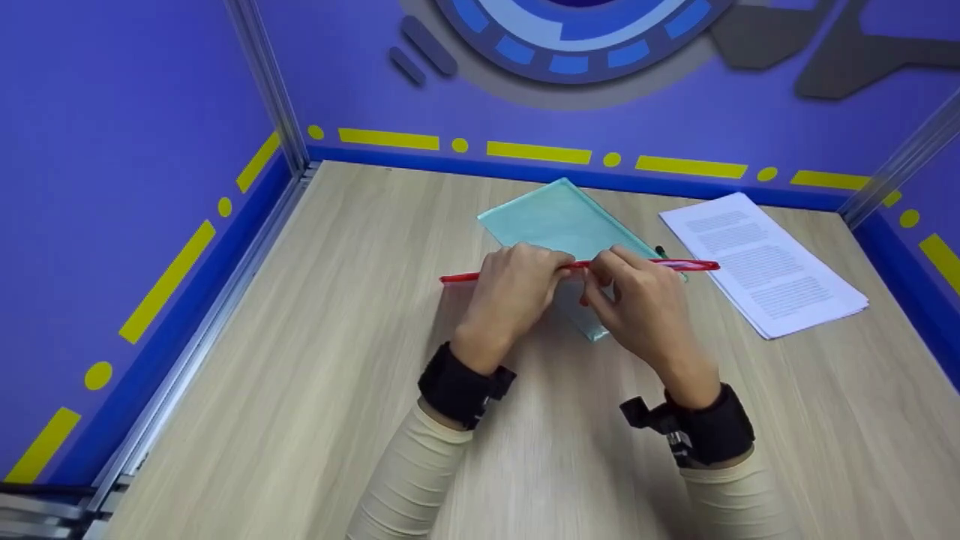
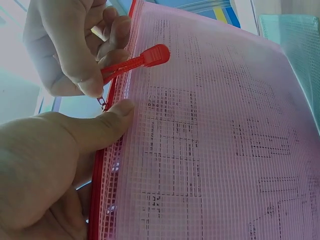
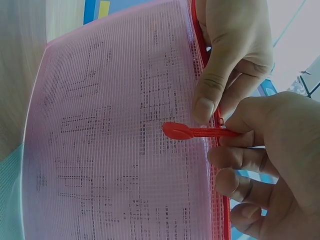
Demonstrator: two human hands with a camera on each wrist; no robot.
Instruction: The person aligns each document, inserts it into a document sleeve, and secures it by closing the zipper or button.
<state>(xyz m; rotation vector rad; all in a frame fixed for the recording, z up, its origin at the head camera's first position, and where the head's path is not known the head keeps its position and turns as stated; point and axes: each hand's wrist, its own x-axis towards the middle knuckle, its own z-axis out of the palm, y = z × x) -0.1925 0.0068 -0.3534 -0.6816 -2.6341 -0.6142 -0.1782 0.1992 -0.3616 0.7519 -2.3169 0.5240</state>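
Note:
A mesh zipper pouch, translucent with a pinkish tint and a red zipper edge, hangs upright over the table; printed sheets show through it. My left hand pinches its zipper edge, the thumb on the near face in the left wrist view. Close beside it, my right hand pinches the cord of the red zipper pull at the slider. The pull's flat tab dangles against the mesh. From the head view, only the thin red top edge of the pouch shows clearly on both sides of my hands.
Behind the hands, a green mesh pouch lies flat on the wooden table. A small black-tipped item is at its right edge, mostly hidden. A stack of printed paper lies at the right. Blue panels wall the table.

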